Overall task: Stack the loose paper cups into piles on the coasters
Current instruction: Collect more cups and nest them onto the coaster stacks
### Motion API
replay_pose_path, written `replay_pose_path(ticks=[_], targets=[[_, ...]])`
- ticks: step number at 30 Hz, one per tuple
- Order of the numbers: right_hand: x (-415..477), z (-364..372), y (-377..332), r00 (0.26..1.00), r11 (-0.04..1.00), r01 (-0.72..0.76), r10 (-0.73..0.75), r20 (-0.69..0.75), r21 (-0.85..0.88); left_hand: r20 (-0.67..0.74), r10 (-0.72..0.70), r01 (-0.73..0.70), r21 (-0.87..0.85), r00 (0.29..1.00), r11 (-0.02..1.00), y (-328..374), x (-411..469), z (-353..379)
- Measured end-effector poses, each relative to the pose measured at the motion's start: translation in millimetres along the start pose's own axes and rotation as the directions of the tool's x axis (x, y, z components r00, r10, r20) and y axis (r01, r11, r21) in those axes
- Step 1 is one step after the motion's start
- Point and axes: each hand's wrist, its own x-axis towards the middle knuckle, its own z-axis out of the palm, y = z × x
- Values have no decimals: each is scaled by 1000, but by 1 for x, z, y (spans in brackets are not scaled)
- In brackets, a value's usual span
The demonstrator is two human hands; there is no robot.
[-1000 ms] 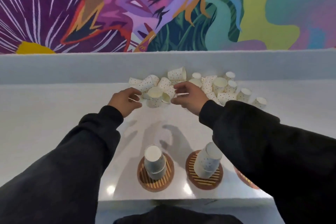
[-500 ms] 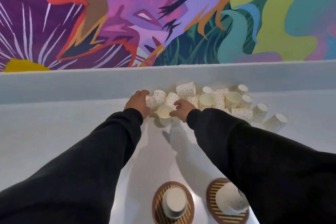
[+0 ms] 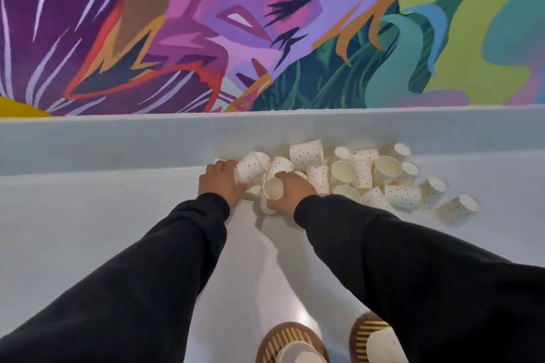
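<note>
A heap of white dotted paper cups [image 3: 362, 171] lies at the far side of the white table, against its raised back edge. My left hand [image 3: 219, 183] is closed around a dotted cup [image 3: 250, 168] lying on its side at the heap's left end. Just beside it, my right hand [image 3: 293, 188] grips another cup [image 3: 272, 188] whose open mouth faces me. At the near edge, two round slatted wooden coasters [image 3: 283, 336] [image 3: 361, 330] each carry a short pile of cups [image 3: 298, 352] [image 3: 383, 345], partly cut off by the frame and my right sleeve.
One stray cup [image 3: 457, 211] lies on its side right of the heap. A colourful mural [image 3: 265, 29] covers the wall behind the table's raised back ledge [image 3: 118, 138]. Bare table surface [image 3: 73, 230] stretches left of my arms.
Both hands have reached forward from the near side of the heap into it and closed on cups. The view has tilted up, so the coasters have slid to the bottom edge.
</note>
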Motion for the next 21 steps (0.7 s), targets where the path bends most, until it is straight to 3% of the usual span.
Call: replay_pose_path(ticks=[2, 4, 9, 16, 21], targets=[[-3, -14, 6, 999, 978, 2, 8, -47, 207, -17, -48, 42, -267, 999, 963, -1, -5, -13], [-5, -27, 16, 992, 930, 11, 35, -119, 369, 7, -44, 43, -423, 999, 905, -3, -13, -24], [-12, -54, 23, 980, 739, 21, 117, -160, 673, 12, 14, -7, -434, 1000, 901, -14, -33, -27], [-24, -47, 6, 996, 702, 64, 0, -89, 710, 64, 152, -105, -468, 986, 877, 1, -50, -26], [-24, -36, 6, 999, 715, 25, -3, -33, 698, 81, 167, -97, -541, 983, 835, 17, -53, -26]])
